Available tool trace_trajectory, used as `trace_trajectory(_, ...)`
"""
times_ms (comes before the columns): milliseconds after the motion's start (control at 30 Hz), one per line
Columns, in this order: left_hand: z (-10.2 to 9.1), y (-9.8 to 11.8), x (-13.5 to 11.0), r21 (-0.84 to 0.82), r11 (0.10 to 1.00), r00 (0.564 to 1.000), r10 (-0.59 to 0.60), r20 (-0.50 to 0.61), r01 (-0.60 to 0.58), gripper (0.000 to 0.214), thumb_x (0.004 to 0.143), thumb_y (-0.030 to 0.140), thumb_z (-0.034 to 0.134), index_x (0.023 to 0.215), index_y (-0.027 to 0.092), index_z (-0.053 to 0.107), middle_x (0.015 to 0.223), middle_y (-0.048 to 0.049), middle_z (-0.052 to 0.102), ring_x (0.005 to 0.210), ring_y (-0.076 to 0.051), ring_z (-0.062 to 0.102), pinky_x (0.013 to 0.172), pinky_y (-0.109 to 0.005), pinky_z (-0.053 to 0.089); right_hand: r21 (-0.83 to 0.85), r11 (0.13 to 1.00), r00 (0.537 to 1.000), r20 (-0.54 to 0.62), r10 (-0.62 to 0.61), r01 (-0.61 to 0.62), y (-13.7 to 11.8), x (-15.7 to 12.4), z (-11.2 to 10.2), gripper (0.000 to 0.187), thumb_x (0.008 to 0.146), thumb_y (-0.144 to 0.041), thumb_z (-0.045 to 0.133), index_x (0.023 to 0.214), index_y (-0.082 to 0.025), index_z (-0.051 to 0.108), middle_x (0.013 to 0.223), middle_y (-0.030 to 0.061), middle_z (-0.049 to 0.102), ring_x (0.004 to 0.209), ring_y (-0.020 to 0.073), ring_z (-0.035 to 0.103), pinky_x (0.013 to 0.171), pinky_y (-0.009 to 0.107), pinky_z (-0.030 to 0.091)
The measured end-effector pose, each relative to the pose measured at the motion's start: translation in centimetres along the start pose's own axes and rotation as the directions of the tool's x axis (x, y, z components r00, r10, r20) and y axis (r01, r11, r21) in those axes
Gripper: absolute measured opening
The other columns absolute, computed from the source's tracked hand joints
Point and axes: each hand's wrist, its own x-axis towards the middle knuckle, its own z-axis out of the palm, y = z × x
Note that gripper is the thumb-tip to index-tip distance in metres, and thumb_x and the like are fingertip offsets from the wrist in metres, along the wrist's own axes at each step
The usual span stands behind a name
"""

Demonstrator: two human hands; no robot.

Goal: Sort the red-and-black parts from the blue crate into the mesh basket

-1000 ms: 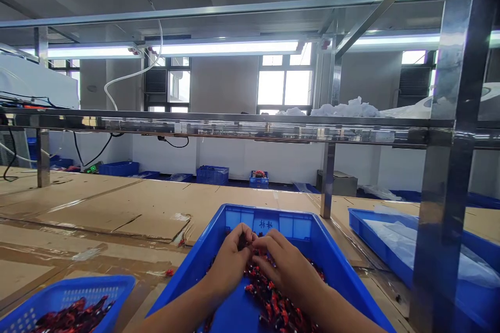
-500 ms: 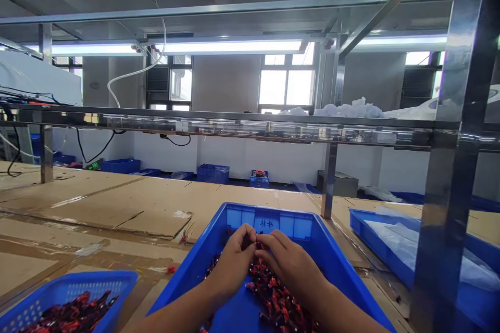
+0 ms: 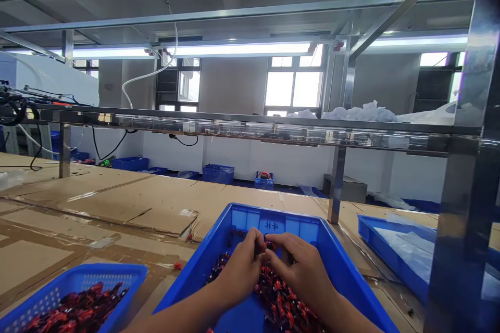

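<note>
Both forearms are reaching forward into the blue bin (image 3: 332,265) on the cardboard-covered bench (image 3: 128,208), wrists nearly level, the hands meeting near its far wall. The left hand (image 3: 240,270) is curling its fingers and pinching something at the tips; the right hand (image 3: 307,270) is closing on the same spot, thumb and forefinger drawn together. The red and black pieces (image 3: 279,299) are lying in a glossy tangled heap inside the bin, under and between the hands. The piece being pinched is too small and too covered by fingers to make out. A blue mesh basket (image 3: 74,291) of similar pieces is sitting at lower left, cut off by the frame edge.
</note>
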Motion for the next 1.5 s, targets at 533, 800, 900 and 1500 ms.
trace_trajectory(533,0.3,2.7,-0.3,-0.060,0.998,0.999,0.002,0.032,0.000,0.019,0.087,0.015,0.044,0.093,0.021,0.061,0.091,-0.0041,0.063,0.087,-0.021,0.054,0.077,-0.026,0.036,0.051,0.998,0.999,-0.008,0.031,-0.030,-0.4,0.2,-0.9,0.024,0.084,-0.019,0.060,0.105,-0.025,0.069,0.074,0.0004,0.065,0.056,0.0144,0.055,0.055,0.026,0.045)
trace_trajectory(800,0.2,2.6,-0.2,-0.060,0.996,0.998,-0.057,0.026,0.059,0.022,0.084,0.013,0.042,0.086,0.021,0.063,0.090,-0.0022,0.063,0.088,-0.020,0.054,0.080,-0.027,0.038,0.063,0.995,0.997,0.003,0.072,-0.072,-0.4,0.4,-0.7,0.017,0.084,-0.019,0.060,0.099,-0.022,0.068,0.072,0.0003,0.062,0.058,0.0154,0.055,0.055,0.026,0.043)
trace_trajectory(900,0.2,2.7,-0.3,-0.060,0.996,0.998,-0.061,0.003,0.061,0.026,0.090,0.025,0.048,0.110,0.022,0.064,0.104,-0.0054,0.064,0.101,-0.022,0.055,0.088,-0.028,0.038,0.065,0.996,0.998,0.013,0.068,-0.069,-0.3,0.3,-0.8,0.015,0.086,-0.021,0.062,0.099,-0.022,0.068,0.072,-0.0001,0.061,0.059,0.0155,0.054,0.055,0.027,0.043)
trace_trajectory(1500,-0.5,2.7,0.3,0.114,0.993,0.988,-0.003,-0.156,0.021,0.019,0.081,0.020,0.062,0.099,0.025,0.067,0.096,0.0013,0.067,0.090,-0.018,0.059,0.079,-0.027,0.043,0.063,0.986,0.988,-0.016,-0.153,0.154,0.5,0.3,-0.8,0.022,0.092,-0.021,0.059,0.113,-0.022,0.062,0.092,0.0058,0.068,0.085,0.0190,0.064,0.074,0.030,0.052)
